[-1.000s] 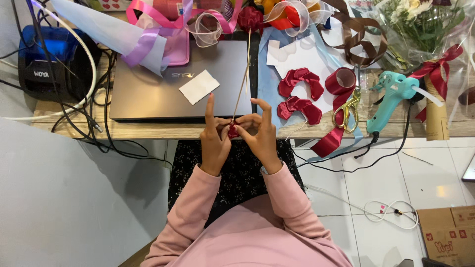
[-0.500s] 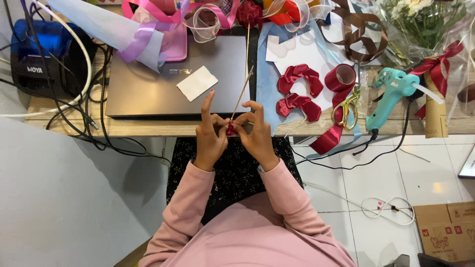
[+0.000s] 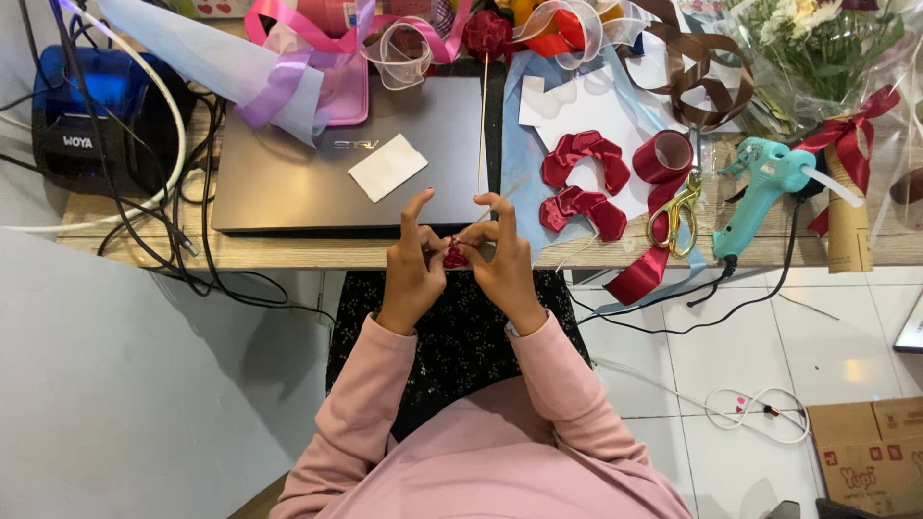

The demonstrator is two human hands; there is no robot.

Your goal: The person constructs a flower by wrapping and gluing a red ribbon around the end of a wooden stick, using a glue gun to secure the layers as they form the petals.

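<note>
Wooden desk [image 3: 288, 252], red ribbon piece [image 3: 455, 257] between hands (pinched)

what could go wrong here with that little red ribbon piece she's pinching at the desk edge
The red ribbon bud is pinched only by the fingertips of the left hand and right hand, out past the desk edge; a slip would likely drop it into the lap or onto the floor. The glue gun lies near the edge with its cord hanging off, so a snag could pull it down.
</note>
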